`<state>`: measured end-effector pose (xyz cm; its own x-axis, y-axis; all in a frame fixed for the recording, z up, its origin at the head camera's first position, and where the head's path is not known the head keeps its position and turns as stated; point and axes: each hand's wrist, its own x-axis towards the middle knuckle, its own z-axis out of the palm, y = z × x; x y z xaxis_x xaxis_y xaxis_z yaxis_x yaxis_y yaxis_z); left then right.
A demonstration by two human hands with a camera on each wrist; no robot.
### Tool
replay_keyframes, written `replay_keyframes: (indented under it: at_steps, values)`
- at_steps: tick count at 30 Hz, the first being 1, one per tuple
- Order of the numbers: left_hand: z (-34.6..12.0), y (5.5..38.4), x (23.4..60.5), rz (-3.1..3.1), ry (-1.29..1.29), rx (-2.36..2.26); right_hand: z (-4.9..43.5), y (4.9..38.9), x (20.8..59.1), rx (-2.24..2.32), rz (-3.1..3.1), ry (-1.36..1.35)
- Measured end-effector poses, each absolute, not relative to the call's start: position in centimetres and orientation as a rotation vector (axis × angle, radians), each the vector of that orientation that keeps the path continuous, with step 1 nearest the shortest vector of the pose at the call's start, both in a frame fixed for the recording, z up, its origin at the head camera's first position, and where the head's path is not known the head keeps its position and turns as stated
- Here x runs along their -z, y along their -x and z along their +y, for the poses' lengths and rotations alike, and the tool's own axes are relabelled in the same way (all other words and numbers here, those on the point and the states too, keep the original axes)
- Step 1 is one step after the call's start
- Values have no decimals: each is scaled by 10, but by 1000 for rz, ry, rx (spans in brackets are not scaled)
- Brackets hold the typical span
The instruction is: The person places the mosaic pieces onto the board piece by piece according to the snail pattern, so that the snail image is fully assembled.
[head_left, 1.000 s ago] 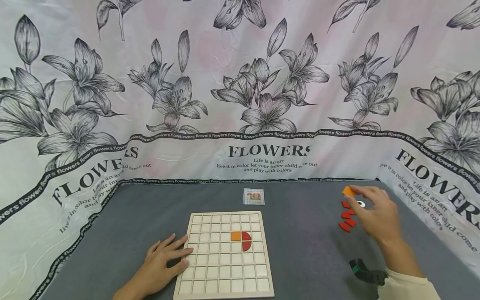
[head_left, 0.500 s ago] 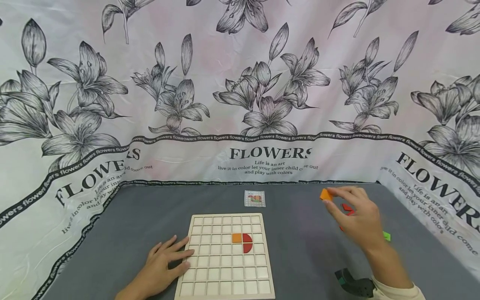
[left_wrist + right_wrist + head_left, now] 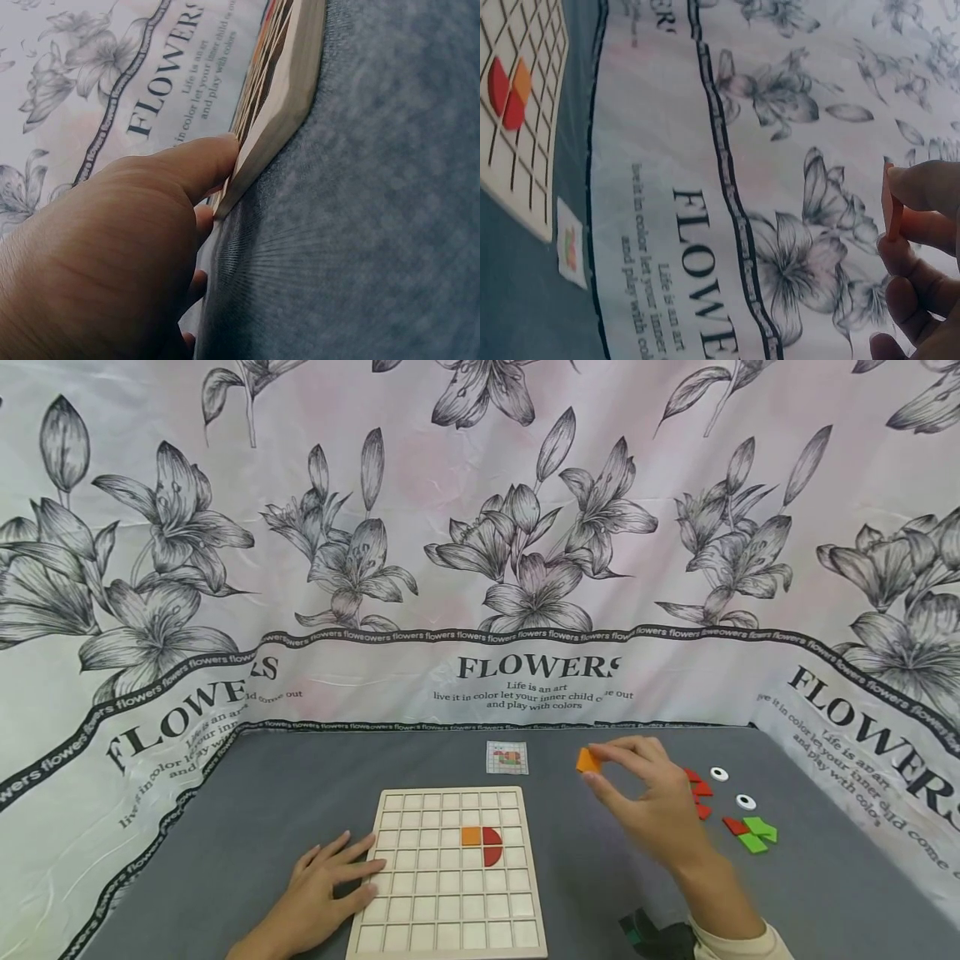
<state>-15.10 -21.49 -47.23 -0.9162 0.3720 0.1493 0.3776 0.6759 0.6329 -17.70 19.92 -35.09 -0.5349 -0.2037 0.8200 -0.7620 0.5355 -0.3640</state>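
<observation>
An orange tile [image 3: 588,761] is pinched between the thumb and fingers of my right hand [image 3: 652,797], held in the air right of the board; the right wrist view shows the tile [image 3: 891,202] edge-on. The wooden grid board [image 3: 420,882] lies on the grey table. My left hand [image 3: 322,881] rests spread at its left edge, fingertips on the rim; in the left wrist view its thumb [image 3: 214,159] touches the board's side [image 3: 289,97]. On the board sit an orange square [image 3: 471,836] and two red quarter-round tiles [image 3: 492,857], one above the other.
A small picture card [image 3: 507,757] lies behind the board. To the right are several red pieces [image 3: 702,788], partly behind my right hand, two white rings [image 3: 746,802] and green pieces [image 3: 753,843]. A flower-printed curtain [image 3: 532,681] encloses the table's back and sides.
My right hand has moved left with the orange tile, away from the loose pieces, uncovering the white rings and green pieces. My left hand has stayed at the board's edge.
</observation>
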Motion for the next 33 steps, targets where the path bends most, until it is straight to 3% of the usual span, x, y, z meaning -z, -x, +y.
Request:
replay_keyframes:
  at_steps: [15, 33]
  values:
    - [-215, 152, 473, -2869, 644, 1084, 138, 182, 370, -978, -2031, -973]
    - [-216, 152, 472, -2869, 646, 1077, 100, 191, 422, -1052, -2282, -974]
